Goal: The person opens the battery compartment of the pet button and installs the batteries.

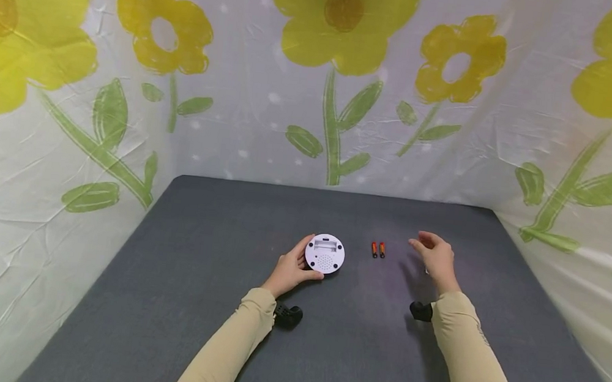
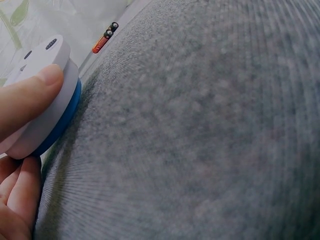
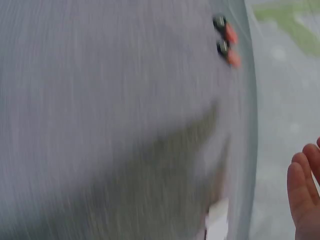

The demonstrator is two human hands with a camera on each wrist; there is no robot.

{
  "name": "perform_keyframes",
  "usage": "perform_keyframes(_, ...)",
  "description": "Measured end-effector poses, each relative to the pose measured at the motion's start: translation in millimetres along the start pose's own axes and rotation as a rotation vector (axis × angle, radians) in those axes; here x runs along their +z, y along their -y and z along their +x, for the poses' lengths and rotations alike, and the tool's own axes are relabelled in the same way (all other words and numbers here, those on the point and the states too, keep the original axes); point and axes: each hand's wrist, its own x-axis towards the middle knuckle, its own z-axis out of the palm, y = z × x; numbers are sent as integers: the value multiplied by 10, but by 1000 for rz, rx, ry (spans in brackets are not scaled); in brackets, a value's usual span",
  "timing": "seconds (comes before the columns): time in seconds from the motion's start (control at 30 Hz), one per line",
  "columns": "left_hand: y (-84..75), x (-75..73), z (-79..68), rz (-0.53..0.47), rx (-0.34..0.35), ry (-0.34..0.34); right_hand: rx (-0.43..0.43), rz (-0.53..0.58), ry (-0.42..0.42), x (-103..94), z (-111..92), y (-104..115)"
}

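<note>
My left hand (image 1: pixel 291 271) grips a round white device (image 1: pixel 324 263) by its edge, thumb on top and fingers underneath. The face turned up has an uncovered battery compartment (image 1: pixel 325 246), a patch of small holes and several dark round spots. In the left wrist view its far side shows a blue band (image 2: pixel 64 117). Two red-and-black batteries (image 1: pixel 378 250) lie side by side to the right of the device. Farther right, my right hand (image 1: pixel 437 260) is above the table, thumb and fingers apart, holding nothing. A small white piece (image 3: pixel 217 220) lies beneath it, blurred.
A dark grey table (image 1: pixel 213 231) spreads under everything. Behind it and along the sides hangs a pale curtain (image 1: pixel 235 116) with yellow flowers. Black wrist mounts (image 1: pixel 288 316) sit at both sleeves. The right wrist view is smeared by motion.
</note>
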Motion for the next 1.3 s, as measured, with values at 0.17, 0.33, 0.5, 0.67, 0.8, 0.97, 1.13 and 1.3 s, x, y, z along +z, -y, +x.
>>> perform_keyframes(0.17,9,-3,-20,-12,-37,0,-24,-21,88,283,28,59)
perform_keyframes(0.33,16,3,-37,-32,-51,1,-2,-51,144,517,31,41)
perform_keyframes(0.5,19,6,-37,-47,-51,0,25,-51,157,633,2,35)
perform_keyframes(0.67,32,-5,-19,-40,-44,-4,28,-101,135,689,13,39)
perform_keyframes(0.8,11,-17,-15,-16,-49,-8,41,-150,120,718,28,37)
perform_keyframes(0.97,-14,-12,-11,-24,-44,-8,11,-175,93,719,32,9)
perform_keyframes(1.13,-3,6,0,-56,-30,-5,-26,-194,76,725,35,-39)
perform_keyframes(1.3,17,9,3,-50,-11,-4,-49,-200,53,741,31,-51)
